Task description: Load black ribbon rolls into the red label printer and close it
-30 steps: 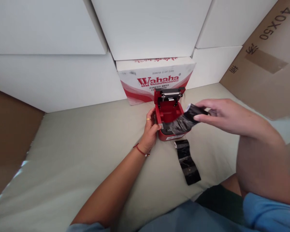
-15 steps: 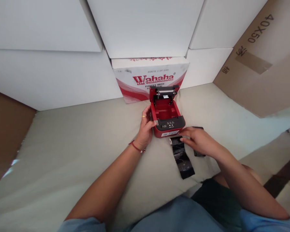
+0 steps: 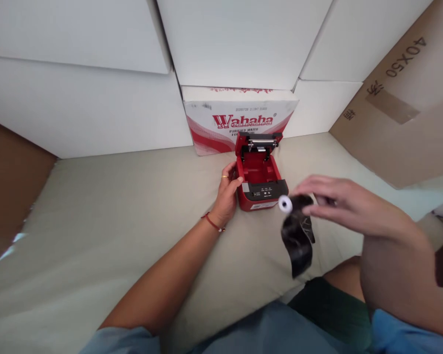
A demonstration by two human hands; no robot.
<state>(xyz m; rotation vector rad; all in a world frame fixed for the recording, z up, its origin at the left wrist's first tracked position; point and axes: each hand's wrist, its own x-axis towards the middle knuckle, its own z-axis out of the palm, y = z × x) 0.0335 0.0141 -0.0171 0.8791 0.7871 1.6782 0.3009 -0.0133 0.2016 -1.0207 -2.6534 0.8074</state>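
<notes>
A small red and black label printer [image 3: 264,202] stands on the cloth with its lid raised, its red inner bay in view. My left hand [image 3: 226,200] grips its left side, the thumb at the front corner and the fingers along the wall. To the right of the printer my right hand [image 3: 341,202] pinches a roll of black paper [image 3: 296,246] above the cloth. The roll's white end faces left, and a loose strip hangs down, curling. Behind the strip, a dark flat object [image 3: 309,227] on the cloth is mostly hidden.
A pale cloth [image 3: 143,196] covers the surface. At the back stands a red and white water carton [image 3: 206,123], close behind the raised lid, with white boxes [image 3: 239,44] around it. Brown cardboard [image 3: 395,128] rises at the right, and more brown board [image 3: 15,187] at the left.
My right hand has taken hold of the black paper roll and raised it off the cloth, moving right. My left hand stays on the printer. The view has shifted a little.
</notes>
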